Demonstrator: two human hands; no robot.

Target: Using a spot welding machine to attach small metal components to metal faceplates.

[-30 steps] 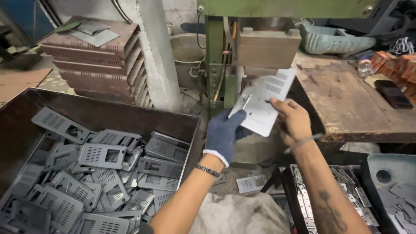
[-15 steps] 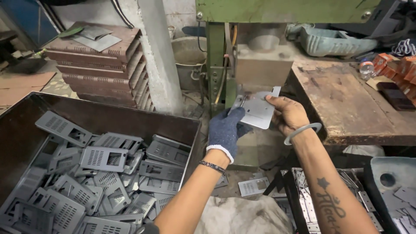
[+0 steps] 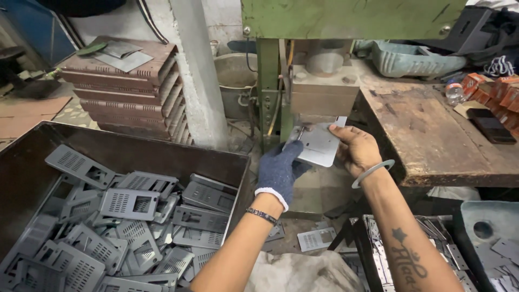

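Gripping the grey metal plate (image 3: 320, 145) by both edges, your gloved left hand (image 3: 279, 172) and bare right hand (image 3: 357, 150) keep it level under the press block (image 3: 323, 93).

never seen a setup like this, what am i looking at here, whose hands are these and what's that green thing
The picture comes from a camera worn on a person's head, looking down at their own two hands. The left hand wears a dark blue knit glove; the right hand is bare, with a metal bangle on the wrist. Together they hold a flat grey metal plate at the mouth of a green press machine, just under its grey metal block. To the left sits a large dark bin full of grey metal panels with punched slots and windows. Behind it stands a stack of brown panels. To the right is a worn wooden workbench, and more metal parts lie in trays below it.
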